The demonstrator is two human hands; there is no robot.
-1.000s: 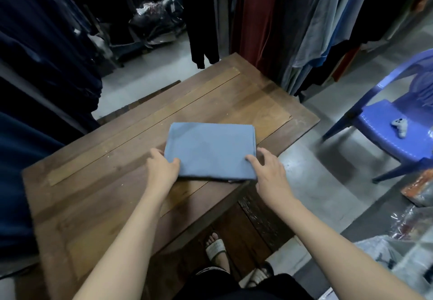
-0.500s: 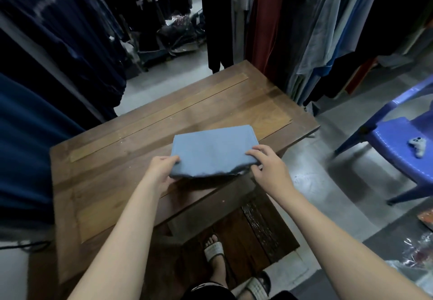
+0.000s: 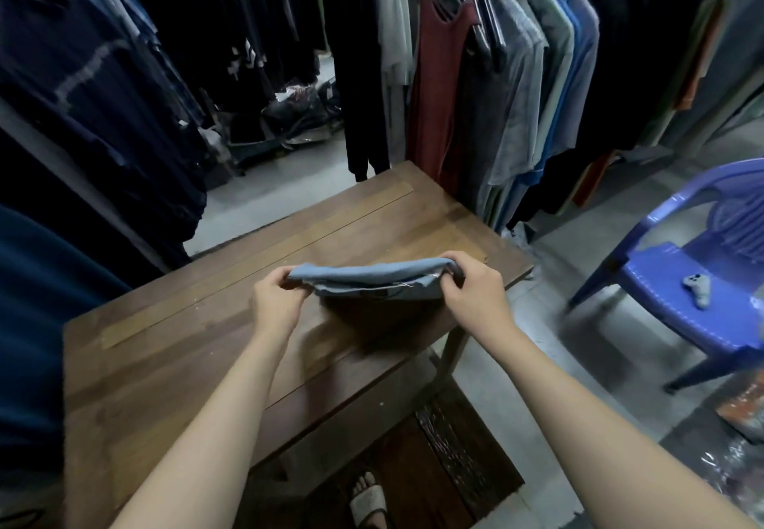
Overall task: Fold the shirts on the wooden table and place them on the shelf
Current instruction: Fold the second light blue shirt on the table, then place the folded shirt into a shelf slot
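Note:
A folded light-blue shirt hangs in the air above the wooden table, seen edge-on with its layers showing. My left hand grips its left end. My right hand grips its right end, fingers curled over the top. The shirt's shadow falls on the tabletop just below it. No shelf is in view.
Racks of hanging clothes crowd the left, back and right of the table. A blue plastic chair with a small grey object on its seat stands at the right. Plastic-wrapped goods lie at the lower right. My sandalled foot shows below the table edge.
The folded shirt lay flat on the table; both hands took hold of its ends and lifted it clear of the tabletop. The view tilted upward.

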